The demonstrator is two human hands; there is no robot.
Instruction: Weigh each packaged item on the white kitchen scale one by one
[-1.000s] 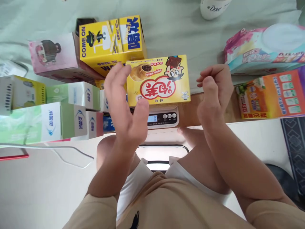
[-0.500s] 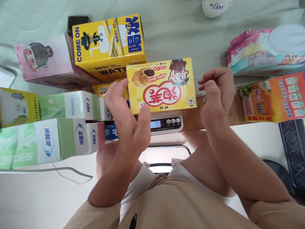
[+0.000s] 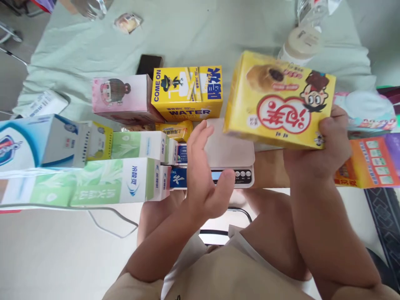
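My right hand [image 3: 326,141] grips the right end of a yellow snack box [image 3: 286,106], which is lifted and tilted, its cartoon front facing up. Below and left of the box lies a kitchen scale [image 3: 233,146] with a bare pale plate and a small lit display whose digits I cannot read. My left hand [image 3: 206,179] is open over the scale's left side, thumb and fingers apart, holding nothing. Part of the scale is hidden by it. Just behind the left hand are a yellow packet [image 3: 176,130] and a small blue box [image 3: 178,178].
Green-and-white toothpaste boxes [image 3: 115,181] are stacked at left beside a large blue box [image 3: 34,141]. A yellow WATER box [image 3: 187,89] and a pink box [image 3: 120,96] stand behind. To the right are an orange pack [image 3: 371,162], a wipes pack [image 3: 365,110] and a white bottle [image 3: 300,46].
The snack box has come off the scale, raised to the right in my right hand, which was apart from it before. My left hand no longer borders the box. The camera view has shifted.
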